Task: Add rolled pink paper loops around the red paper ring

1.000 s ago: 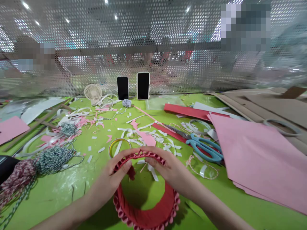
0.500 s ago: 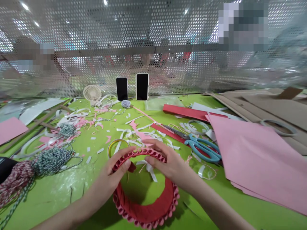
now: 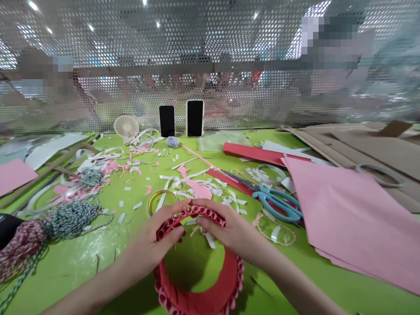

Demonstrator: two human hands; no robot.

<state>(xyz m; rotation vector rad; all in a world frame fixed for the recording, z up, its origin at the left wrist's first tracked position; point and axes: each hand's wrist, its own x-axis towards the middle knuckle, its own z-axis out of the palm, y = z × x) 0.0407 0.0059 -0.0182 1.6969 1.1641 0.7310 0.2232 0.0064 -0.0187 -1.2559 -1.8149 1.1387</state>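
The left hand (image 3: 157, 238) and right hand (image 3: 223, 229) are gripping the pink-looped rim of the red ring (image 3: 197, 304), pinching it closed-fingered to steady it above the table (image 3: 328, 284).

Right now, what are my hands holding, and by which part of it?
Your left hand and right hand are both holding a red ring with pink looped trim, gripping the far side of its rim, one on each side.

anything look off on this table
The main oddity is the mess: white and pink paper offcuts lie strewn across the green tabletop, and the blue-handled scissors rest across a red strip among the scraps. Nothing looks spilled or broken.
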